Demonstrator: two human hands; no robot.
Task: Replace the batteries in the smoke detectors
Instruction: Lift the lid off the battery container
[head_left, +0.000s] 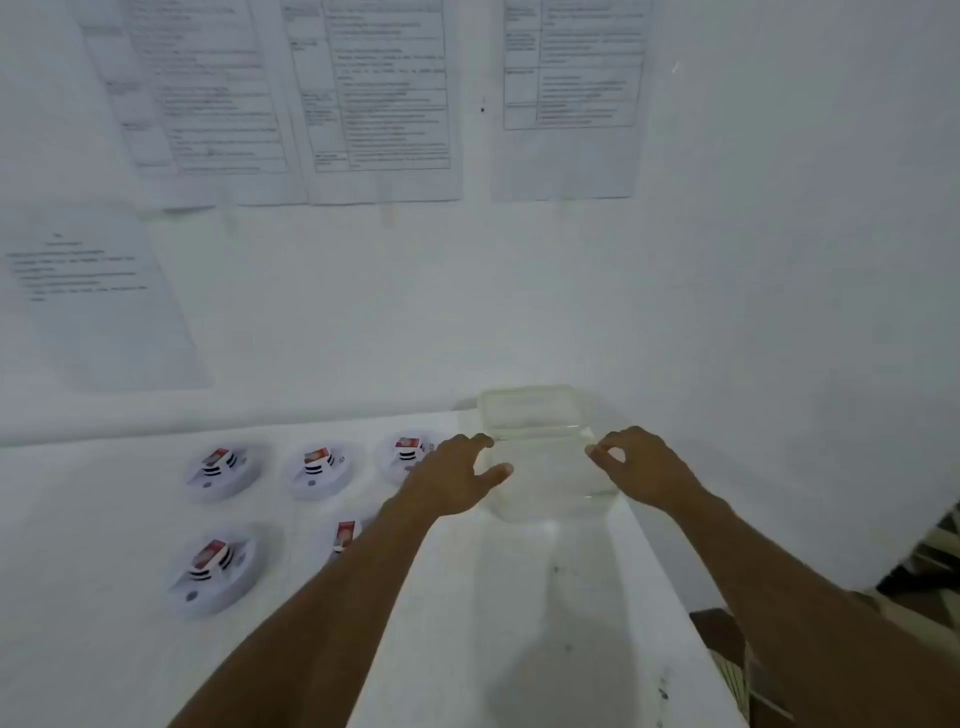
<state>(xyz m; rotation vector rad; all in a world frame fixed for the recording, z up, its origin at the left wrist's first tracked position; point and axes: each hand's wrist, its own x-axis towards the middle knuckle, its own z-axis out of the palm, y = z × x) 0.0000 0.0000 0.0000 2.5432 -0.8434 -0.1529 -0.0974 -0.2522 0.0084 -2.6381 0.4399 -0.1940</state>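
Five round white plastic smoke detectors (223, 470) are laid backs-up in two rows at lower left of frame on the white table (93, 649). A red-and-white battery (215, 458) is seen in each bay; one detector is partly hidden by the left forearm. Clear rectangular plastic container (550, 506), hinged lid flipped back, is set at centre right, just beside the detectors. Left hand (452, 480) is half-spread, thumb and fingertips clasped on the container's left rim. Right hand (641, 467) is curled, fingertips at the right rim; actual grip cannot be told. Contents cannot be made out. Step judged: container being readied, no battery pulled yet. Next, a detector must be reached and its battery pried out.
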